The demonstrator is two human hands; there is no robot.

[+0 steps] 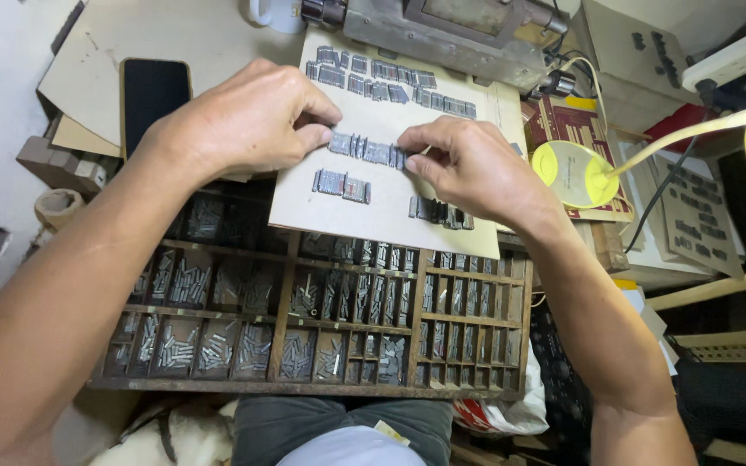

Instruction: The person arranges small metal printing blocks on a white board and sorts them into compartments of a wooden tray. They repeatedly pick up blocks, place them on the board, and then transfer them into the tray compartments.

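A wooden type case [321,324] with many small compartments holds grey metal type sorts, sorted into its cells. A sheet of cardboard [390,211] lies across the case's far edge, carrying several short rows of type. The middle row of type [366,148] sits between both hands. The left hand [248,121] pinches the row's left end with thumb and forefinger closed on it; the right hand [472,164] presses its fingertips against the right end. A black phone [153,95] lies left, a yellow lamp base [573,173] right.
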